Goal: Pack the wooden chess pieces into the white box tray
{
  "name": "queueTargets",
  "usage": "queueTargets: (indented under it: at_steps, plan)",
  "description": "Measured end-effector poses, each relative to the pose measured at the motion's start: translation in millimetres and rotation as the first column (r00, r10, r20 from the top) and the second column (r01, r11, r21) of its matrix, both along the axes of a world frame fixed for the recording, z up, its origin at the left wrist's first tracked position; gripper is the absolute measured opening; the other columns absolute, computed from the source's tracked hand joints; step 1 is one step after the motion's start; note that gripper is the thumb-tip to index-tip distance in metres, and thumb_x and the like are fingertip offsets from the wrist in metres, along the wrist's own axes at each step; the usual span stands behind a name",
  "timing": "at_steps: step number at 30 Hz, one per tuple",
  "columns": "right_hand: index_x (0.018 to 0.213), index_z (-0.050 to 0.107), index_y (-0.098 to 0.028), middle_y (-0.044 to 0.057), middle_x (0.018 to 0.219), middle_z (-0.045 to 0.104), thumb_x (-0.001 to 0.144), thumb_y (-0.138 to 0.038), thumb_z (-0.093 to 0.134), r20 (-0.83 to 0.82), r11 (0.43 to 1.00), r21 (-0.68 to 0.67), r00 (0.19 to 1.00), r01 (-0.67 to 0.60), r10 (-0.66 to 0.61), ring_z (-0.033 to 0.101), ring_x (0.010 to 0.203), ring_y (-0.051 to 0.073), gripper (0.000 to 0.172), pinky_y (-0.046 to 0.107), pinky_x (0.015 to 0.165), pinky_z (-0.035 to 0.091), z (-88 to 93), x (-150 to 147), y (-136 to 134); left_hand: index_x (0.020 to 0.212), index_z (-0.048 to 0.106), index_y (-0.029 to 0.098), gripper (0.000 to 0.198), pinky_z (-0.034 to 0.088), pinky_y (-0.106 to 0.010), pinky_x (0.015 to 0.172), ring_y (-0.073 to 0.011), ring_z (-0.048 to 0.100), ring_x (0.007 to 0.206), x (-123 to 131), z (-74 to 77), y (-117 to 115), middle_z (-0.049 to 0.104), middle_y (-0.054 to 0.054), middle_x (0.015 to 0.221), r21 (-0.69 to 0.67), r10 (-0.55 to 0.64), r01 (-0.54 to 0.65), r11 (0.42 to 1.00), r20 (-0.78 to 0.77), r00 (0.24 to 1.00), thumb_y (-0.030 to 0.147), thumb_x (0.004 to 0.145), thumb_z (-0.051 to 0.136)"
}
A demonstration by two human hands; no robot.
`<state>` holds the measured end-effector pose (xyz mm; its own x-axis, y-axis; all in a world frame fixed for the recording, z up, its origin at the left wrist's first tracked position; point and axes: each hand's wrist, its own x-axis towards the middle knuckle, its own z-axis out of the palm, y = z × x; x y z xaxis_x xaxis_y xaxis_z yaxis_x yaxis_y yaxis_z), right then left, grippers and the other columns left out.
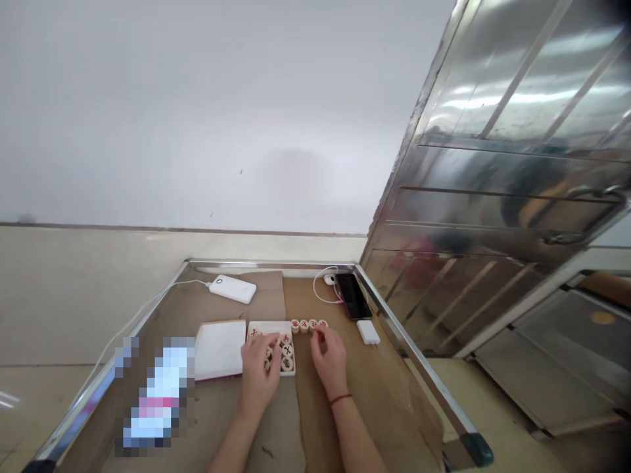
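On the cardboard-covered worktop, both forearms reach in from the near edge. The left hand arches over the white box, thumb and forefinger apart; whether it grips a piece I cannot tell. The right hand, bent toward the far edge, draws thumb and fingertips together, its grip also unclear, at the right end of the red-marked pieces, rowed off the box's far right corner.
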<state>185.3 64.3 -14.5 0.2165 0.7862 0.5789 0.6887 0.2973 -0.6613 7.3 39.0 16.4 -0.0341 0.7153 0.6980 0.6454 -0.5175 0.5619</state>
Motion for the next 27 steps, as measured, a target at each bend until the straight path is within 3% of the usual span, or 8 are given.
queueTargets:
  at_steps: [4,6,9,14,18,20,24,27]
  plan:
    - [0.104,0.064,-0.02,0.006,0.089,0.069,0.091,-0.031,0.041,-0.029,0.961,-0.1,0.966,-0.258,0.256,0.063,0.075,0.016,0.028,0.028,0.072,0.051,12.6,-18,-11,0.102,0.064,0.019,0.027,0.046,-0.041,0.084,-0.0246,0.058,0.092,-28,0.0,23,0.069,-0.009,0.097,-0.053,0.202,-0.208,0.977,-0.101,0.974,0.024,0.091,0.04]
    - [0.111,0.062,-0.02,0.003,0.081,0.068,0.088,-0.033,0.046,-0.005,0.939,-0.147,0.949,-0.311,0.314,0.062,0.069,0.015,0.03,0.025,0.066,0.05,17.2,-23,-15,0.101,0.067,0.019,0.029,0.046,-0.041,0.082,-0.0252,0.058,0.09,-44,-0.6,37,0.068,-0.009,0.099,-0.088,0.211,-0.236,0.968,-0.231,0.95,0.022,0.089,0.04]
    - [0.117,0.059,-0.02,-0.001,0.074,0.065,0.084,-0.034,0.053,0.034,0.921,-0.192,0.936,-0.338,0.351,0.061,0.065,0.014,0.036,0.023,0.062,0.047,19.8,-24,-17,0.099,0.069,0.021,0.029,0.045,-0.04,0.083,-0.025,0.056,0.092,-59,1.5,49,0.067,-0.009,0.102,-0.157,0.101,-0.187,0.97,-0.44,0.892,0.022,0.086,0.044]
    - [0.118,0.056,-0.019,-0.001,0.074,0.064,0.083,-0.035,0.053,0.023,0.907,-0.25,0.935,-0.338,0.355,0.06,0.065,0.014,0.038,0.022,0.06,0.044,19.6,-24,-17,0.093,0.07,0.022,0.027,0.042,-0.041,0.083,-0.0268,0.054,0.099,-58,8.3,49,0.061,-0.011,0.116,-0.192,0.0,-0.172,0.966,-0.668,0.744,0.027,0.089,0.044]
    - [0.119,0.055,-0.02,0.0,0.077,0.065,0.081,-0.036,0.056,0.029,0.894,-0.284,0.929,-0.346,0.369,0.061,0.069,0.016,0.041,0.024,0.065,0.044,22.0,-25,-19,0.086,0.069,0.02,0.028,0.04,-0.039,0.082,-0.0257,0.053,0.098,-57,11.8,45,0.061,-0.011,0.115,-0.192,-0.038,-0.141,0.971,-0.707,0.706,0.025,0.09,0.042]
    - [0.122,0.053,-0.02,0.002,0.087,0.067,0.075,-0.038,0.062,0.059,0.885,-0.307,0.921,-0.35,0.385,0.062,0.077,0.019,0.051,0.027,0.071,0.046,22.7,-25,-20,0.084,0.068,0.02,0.029,0.039,-0.038,0.082,-0.0251,0.053,0.098,-59,14.0,44,0.062,-0.011,0.11,-0.214,-0.079,-0.105,0.971,-0.704,0.705,0.024,0.091,0.041]
    - [0.127,0.05,-0.019,0.011,0.112,0.064,0.061,-0.049,0.074,0.162,0.869,-0.355,0.893,-0.346,0.421,0.059,0.1,0.028,0.077,0.037,0.087,0.043,19.8,-27,-21,0.093,0.067,0.02,0.029,0.036,-0.039,0.084,-0.0249,0.052,0.099,-62,19.4,43,0.065,-0.009,0.105,-0.324,-0.197,-0.067,0.944,-0.713,0.673,0.021,0.091,0.039]
    - [0.129,0.048,-0.019,0.012,0.114,0.063,0.061,-0.051,0.075,0.22,0.87,-0.376,0.882,-0.319,0.418,0.058,0.103,0.03,0.08,0.04,0.089,0.042,16.9,-30,-21,0.099,0.066,0.021,0.03,0.033,-0.04,0.087,-0.025,0.051,0.102,-62,22.1,43,0.068,-0.008,0.103,-0.41,-0.262,-0.072,0.909,-0.698,0.666,0.022,0.092,0.036]
